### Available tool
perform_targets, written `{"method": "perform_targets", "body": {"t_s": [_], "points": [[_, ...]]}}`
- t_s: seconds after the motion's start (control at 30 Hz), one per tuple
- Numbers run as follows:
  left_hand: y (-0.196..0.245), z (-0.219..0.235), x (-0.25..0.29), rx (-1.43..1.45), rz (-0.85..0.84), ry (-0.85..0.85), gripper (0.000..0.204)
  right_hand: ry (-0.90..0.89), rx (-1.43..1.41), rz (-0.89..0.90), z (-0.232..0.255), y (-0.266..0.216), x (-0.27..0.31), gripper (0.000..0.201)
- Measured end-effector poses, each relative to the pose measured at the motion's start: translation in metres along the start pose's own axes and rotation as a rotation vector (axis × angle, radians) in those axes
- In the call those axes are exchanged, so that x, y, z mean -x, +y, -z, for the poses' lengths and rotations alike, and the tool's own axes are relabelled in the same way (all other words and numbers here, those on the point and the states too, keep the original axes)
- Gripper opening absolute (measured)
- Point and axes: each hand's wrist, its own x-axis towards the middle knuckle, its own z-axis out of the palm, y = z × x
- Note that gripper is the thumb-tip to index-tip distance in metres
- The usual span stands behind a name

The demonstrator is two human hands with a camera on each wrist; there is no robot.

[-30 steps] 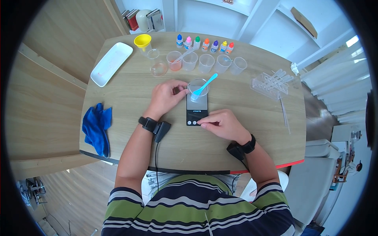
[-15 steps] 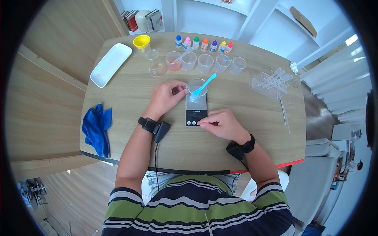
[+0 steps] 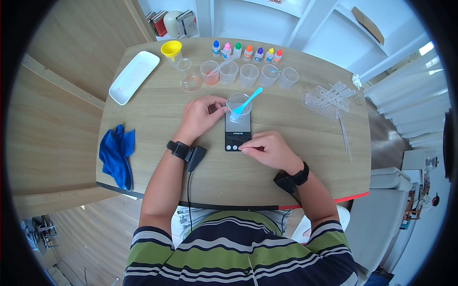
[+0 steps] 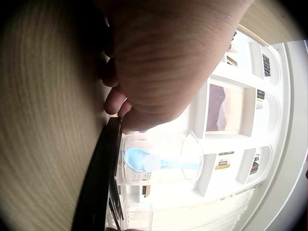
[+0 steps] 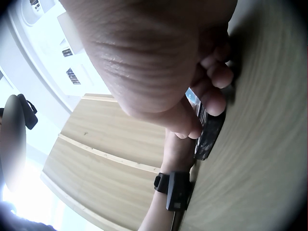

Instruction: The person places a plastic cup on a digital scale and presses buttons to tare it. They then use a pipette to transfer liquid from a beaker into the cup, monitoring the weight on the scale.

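Observation:
A black digital scale (image 3: 237,127) lies on the table with a clear plastic cup (image 3: 232,102) on its far end. Inside the cup leans a light blue spoon (image 3: 249,99), its handle past the rim; the left wrist view shows its bowl (image 4: 136,160) low in the cup. The left hand (image 3: 202,117) pinches the scale's far left edge beside the cup, thumb and finger at the edge (image 4: 113,126). At the scale's near right corner, by the round buttons, the right hand (image 3: 273,150) grips with thumb and fingertips, the other fingers curled; the scale (image 5: 208,139) shows beneath them.
Small colour-capped bottles (image 3: 248,53) stand behind a row of clear cups (image 3: 249,76). A yellow funnel (image 3: 171,48) and white tray (image 3: 134,77) are at the back left, a blue cloth (image 3: 116,157) at the left, a clear holder with plastic sticks (image 3: 329,101) at the right.

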Motion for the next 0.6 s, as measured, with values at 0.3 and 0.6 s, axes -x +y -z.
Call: {"method": "perform_targets", "body": {"t_s": [0.3, 0.6], "points": [[-0.0003, -0.0001, -0.0001, -0.004, -0.009, 0.005, 0.027, -0.010, -0.018, -0.005, 0.0018, 0.0006, -0.0004, 0.014], [0.0009, 0.0001, 0.0002, 0.016, -0.001, 0.000, 0.026, -0.009, 0.021, 0.003, 0.0009, 0.0011, -0.0001, 0.014]]}}
